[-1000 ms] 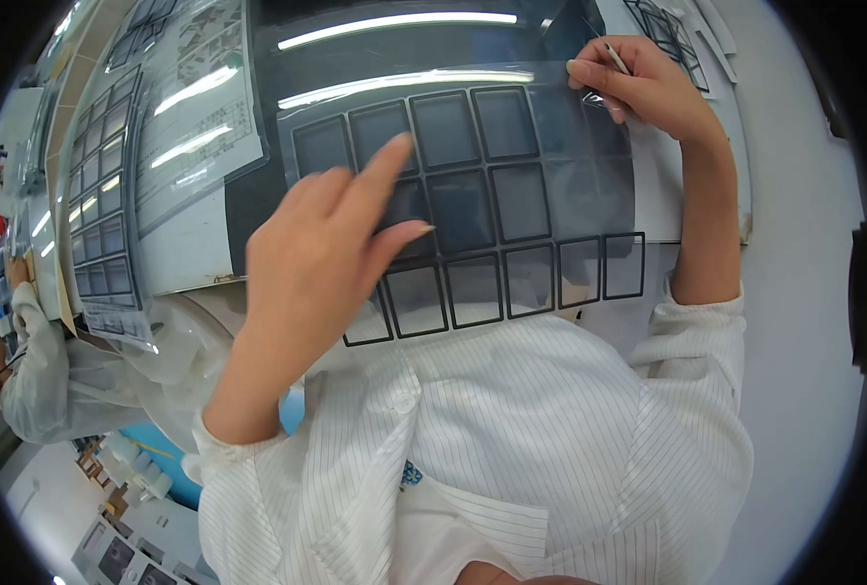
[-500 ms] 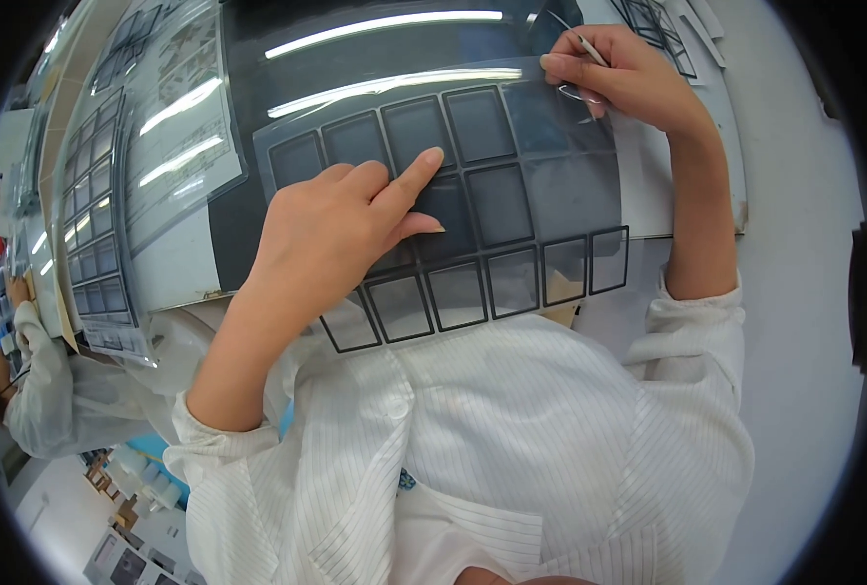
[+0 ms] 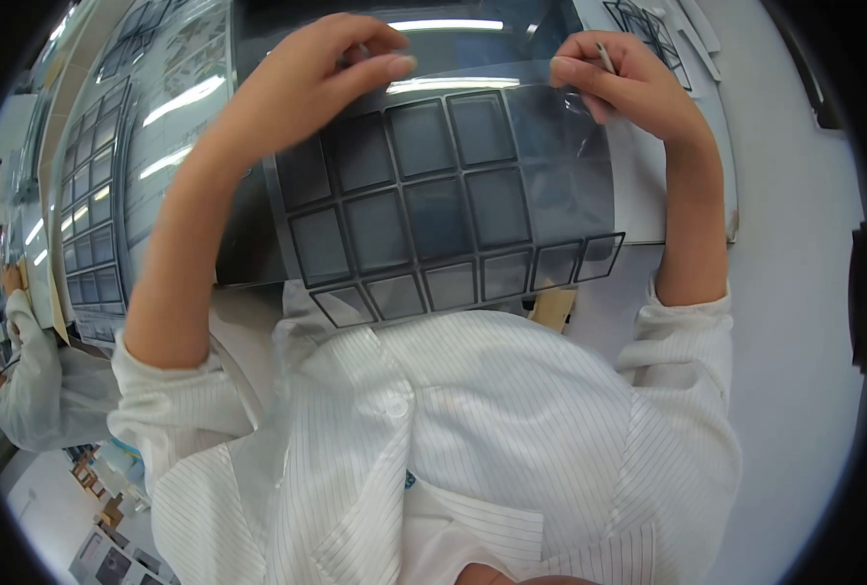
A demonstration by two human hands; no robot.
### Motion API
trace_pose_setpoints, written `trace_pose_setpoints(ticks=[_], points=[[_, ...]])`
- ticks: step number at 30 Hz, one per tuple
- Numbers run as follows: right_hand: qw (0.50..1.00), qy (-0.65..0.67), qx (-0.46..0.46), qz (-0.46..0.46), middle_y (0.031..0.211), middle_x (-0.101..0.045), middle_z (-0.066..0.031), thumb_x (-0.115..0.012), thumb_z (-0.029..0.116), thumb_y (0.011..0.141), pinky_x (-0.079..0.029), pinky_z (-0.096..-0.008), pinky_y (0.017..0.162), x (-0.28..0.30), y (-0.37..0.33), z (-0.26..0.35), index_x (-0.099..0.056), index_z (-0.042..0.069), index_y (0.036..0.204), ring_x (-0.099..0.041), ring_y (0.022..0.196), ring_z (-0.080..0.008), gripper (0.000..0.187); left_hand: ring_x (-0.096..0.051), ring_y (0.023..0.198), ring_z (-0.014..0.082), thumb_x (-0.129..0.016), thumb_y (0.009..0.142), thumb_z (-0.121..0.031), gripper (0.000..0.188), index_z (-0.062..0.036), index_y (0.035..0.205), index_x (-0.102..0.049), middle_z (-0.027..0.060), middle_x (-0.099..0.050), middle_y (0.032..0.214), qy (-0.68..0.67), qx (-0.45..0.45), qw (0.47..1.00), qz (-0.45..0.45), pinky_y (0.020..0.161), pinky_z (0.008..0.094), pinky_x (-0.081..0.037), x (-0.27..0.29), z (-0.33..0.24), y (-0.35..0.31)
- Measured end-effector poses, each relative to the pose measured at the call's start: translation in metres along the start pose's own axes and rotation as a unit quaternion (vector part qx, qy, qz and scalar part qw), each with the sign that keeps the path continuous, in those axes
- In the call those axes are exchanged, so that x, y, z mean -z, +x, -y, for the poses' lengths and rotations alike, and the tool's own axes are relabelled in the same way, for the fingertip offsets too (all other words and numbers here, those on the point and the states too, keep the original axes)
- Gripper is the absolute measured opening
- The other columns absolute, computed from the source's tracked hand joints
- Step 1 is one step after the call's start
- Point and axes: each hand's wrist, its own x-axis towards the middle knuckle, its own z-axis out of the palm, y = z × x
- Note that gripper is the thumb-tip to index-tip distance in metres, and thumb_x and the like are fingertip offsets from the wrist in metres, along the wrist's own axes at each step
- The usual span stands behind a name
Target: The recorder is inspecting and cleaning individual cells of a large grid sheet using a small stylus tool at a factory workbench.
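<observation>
A clear film sheet with rows of dark rectangular frames (image 3: 438, 214) lies on a dark, glossy surface (image 3: 253, 234), and its near row hangs over the front edge. My left hand (image 3: 321, 83) is over the sheet's far left part, fingers loosely curled and thumb apart from the forefinger; I see nothing between them. At the far right corner, my right hand (image 3: 633, 88) is closed around a slim, pale, stick-like tool (image 3: 605, 58), whose tip is hidden. The right thumb and forefinger are at the film's edge; whether they pinch it, I cannot tell.
Another framed sheet (image 3: 92, 205) lies at the left beside clear film (image 3: 175, 146). Loose black frames (image 3: 648, 39) rest at the far right on the white table (image 3: 648, 200). A person in a pale coat (image 3: 48, 375) works at the left.
My left hand has lifted off the middle of the framed sheet and moved away to the far left, its pointing forefinger now curled. My right hand stays at the corner, its tool now turned.
</observation>
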Motion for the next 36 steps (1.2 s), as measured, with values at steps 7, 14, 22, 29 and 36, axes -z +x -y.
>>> trace_pose_setpoints(ticks=[7,14,22,29,36], points=[[0.99,0.08,0.113,-0.039,0.055,-0.047,0.007,-0.059,0.03,0.096,-0.025,-0.0186,0.045,0.006,0.002,-0.008,-0.063,0.007,0.086,-0.037,0.046,-0.0002,0.025,-0.067,0.087,0.0127,-0.076,0.083,-0.025,0.042,0.0012,0.113,-0.063,0.0108,-0.07,0.099,-0.315,0.068,0.88,0.35,0.07,0.0231,-0.055,0.032,0.017,0.042],[0.988,0.147,0.014,-0.052,0.055,-0.04,0.0085,-0.06,0.03,0.096,-0.019,-0.019,0.044,0.006,-0.001,-0.008,-0.061,0.006,0.084,-0.031,0.046,0.0003,0.027,-0.071,0.07,0.0151,-0.071,0.087,-0.018,0.02,0.0004,0.094,-0.066,0.0092,-0.071,0.082,-0.324,0.17,0.853,0.371,0.061,0.0208,-0.054,0.023,0.005,0.033],[0.974,0.219,-0.026,-0.048,0.059,-0.042,0.0077,-0.06,0.027,0.096,-0.02,-0.0176,0.043,0.005,-0.005,0.0,-0.06,0.005,0.082,-0.033,0.047,0.0012,0.026,-0.067,0.067,0.0066,-0.067,0.09,-0.024,0.022,-0.0021,0.087,-0.066,0.0049,-0.071,0.079,-0.358,0.129,0.846,0.374,0.06,0.0191,-0.046,0.023,0.007,0.028],[0.975,0.217,-0.016,-0.046,0.063,-0.047,0.0063,-0.061,0.025,0.095,-0.021,-0.0166,0.043,0.009,-0.004,-0.006,-0.059,0.004,0.08,-0.036,0.048,0.0014,0.026,-0.067,0.066,0.0073,-0.067,0.09,-0.024,0.022,-0.002,0.087,-0.067,0.0052,-0.072,0.078,-0.361,0.125,0.845,0.375,0.061,0.0196,-0.047,0.024,0.006,0.027],[0.973,0.227,-0.018,-0.048,0.071,-0.051,0.004,-0.061,0.023,0.096,-0.025,-0.0147,0.042,0.009,-0.003,-0.007,-0.059,0.004,0.081,-0.039,0.047,0.0009,0.024,-0.068,0.068,0.0084,-0.067,0.09,-0.023,0.021,-0.0027,0.089,-0.066,0.0054,-0.072,0.078,-0.35,0.136,0.847,0.376,0.065,0.0204,-0.048,0.024,0.006,0.026]])
